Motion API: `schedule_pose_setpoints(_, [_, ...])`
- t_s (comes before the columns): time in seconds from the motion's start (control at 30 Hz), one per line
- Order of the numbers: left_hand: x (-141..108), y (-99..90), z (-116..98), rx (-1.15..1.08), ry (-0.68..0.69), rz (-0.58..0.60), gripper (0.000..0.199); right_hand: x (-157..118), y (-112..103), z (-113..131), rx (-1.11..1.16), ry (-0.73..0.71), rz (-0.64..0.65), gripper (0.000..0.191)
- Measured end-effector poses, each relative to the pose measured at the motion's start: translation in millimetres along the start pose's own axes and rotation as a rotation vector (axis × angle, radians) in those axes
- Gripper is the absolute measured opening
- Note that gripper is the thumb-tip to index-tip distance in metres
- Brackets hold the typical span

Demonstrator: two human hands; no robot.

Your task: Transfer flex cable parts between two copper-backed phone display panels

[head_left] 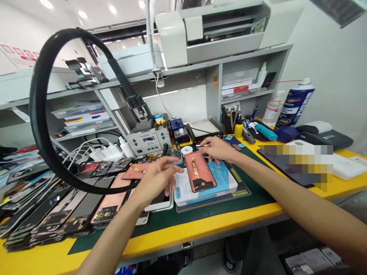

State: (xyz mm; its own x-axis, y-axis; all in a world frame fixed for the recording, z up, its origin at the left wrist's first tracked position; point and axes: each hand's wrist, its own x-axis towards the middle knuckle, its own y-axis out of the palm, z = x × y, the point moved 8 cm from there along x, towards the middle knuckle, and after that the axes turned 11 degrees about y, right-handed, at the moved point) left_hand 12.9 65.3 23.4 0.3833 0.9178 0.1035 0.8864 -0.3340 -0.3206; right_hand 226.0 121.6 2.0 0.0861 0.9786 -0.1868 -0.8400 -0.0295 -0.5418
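Our right hand (218, 149) rests just above the top edge of a copper-backed phone screen (200, 172); whether it grips anything, we cannot tell. The screen lies on a white and blue box (189, 187), apparently raised clear of the clutter. Our left hand (153, 180) hovers beside it, fingers apart. Stacked screens (54, 214) crowd the left of the worktop (177, 233), leaving room along its front edge.

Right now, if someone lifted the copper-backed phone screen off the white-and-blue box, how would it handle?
The copper-backed phone screen looks thin and flat, so probably fairly stiff but fragile if flexed. Its orange flex cable is likely floppy and easy to snag. The smooth back may feel slightly slippery.
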Motion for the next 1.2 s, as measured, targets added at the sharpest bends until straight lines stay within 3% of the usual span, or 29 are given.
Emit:
schedule_pose_setpoints(0.1, [28.6,4.2,-4.3,0.376,0.085,0.070,0.031,0.1,0.4,-1.5,-0.034,0.005,0.027,0.042])
schedule_pose_setpoints(0.17, [41.1,6.6,-5.1,0.463,0.169,0.045,0.030,-0.5,0.2,-2.2,-0.035,0.000,0.050,0.042])
schedule_pose_setpoints(0.4, [48.7,21.7,15.8,0.324,0.206,0.102,0.039,-5.1,11.3,-3.7,0.044,-0.019,0.203,0.052])
schedule_pose_setpoints(0.53, [45.9,17.1,20.7,0.249,0.163,0.055,0.052,-12.0,11.4,8.2,0.140,-0.094,0.184,0.050])
schedule_pose_setpoints(0.67, [44.4,11.1,17.4,-0.018,0.172,-0.054,0.076,-20.3,2.5,21.6,0.384,-0.175,0.113,0.064])
schedule_pose_setpoints(0.77, [43.8,15.9,13.4,-0.226,0.169,-0.014,0.058,-24.5,-1.0,26.7,0.517,-0.223,0.097,0.068])
schedule_pose_setpoints(0.83, [43.1,18.5,11.0,-0.277,0.163,0.022,0.030,-25.9,-1.0,28.6,0.539,-0.250,0.105,0.058])
schedule_pose_setpoints(0.9, [42.6,15.2,8.9,-0.301,0.172,-0.010,0.015,-26.6,1.3,30.0,0.508,-0.269,0.133,0.043])
schedule_pose_setpoints(1.07, [41.6,-2.4,4.3,-0.393,0.229,-0.193,0.013,-31.3,21.7,32.5,0.340,-0.258,0.346,0.022])
schedule_pose_setpoints(1.2, [43.1,-10.0,4.4,-0.408,0.236,-0.226,0.010,-35.9,26.3,33.3,0.308,-0.251,0.323,0.024])
